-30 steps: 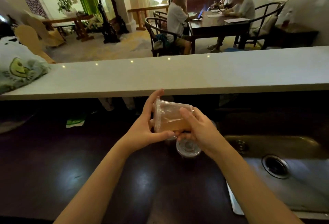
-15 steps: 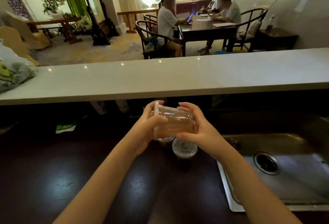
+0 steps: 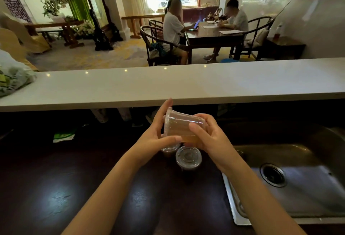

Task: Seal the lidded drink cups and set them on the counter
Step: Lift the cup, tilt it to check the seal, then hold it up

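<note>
Both hands hold a clear plastic cup (image 3: 182, 126) of amber drink, tipped on its side with the lidded end to the left. My left hand (image 3: 155, 135) wraps the lid end, thumb under the cup. My right hand (image 3: 211, 137) grips the base end, thumb across the cup's side. Below the hands, two more lidded cups stand on the dark worktop: one (image 3: 188, 158) in full view, the other (image 3: 169, 149) mostly hidden under my left hand. The white counter (image 3: 186, 85) runs across just beyond the hands.
A steel sink (image 3: 298, 184) sits at the right of the dark worktop (image 3: 74, 197). A printed bag (image 3: 13, 78) lies on the counter's left end. Beyond the counter, two people sit at a dark table (image 3: 214, 36).
The held cup has stayed tipped between both hands and shifted slightly. My left thumb has slid under the cup and my right thumb now lies across its side.
</note>
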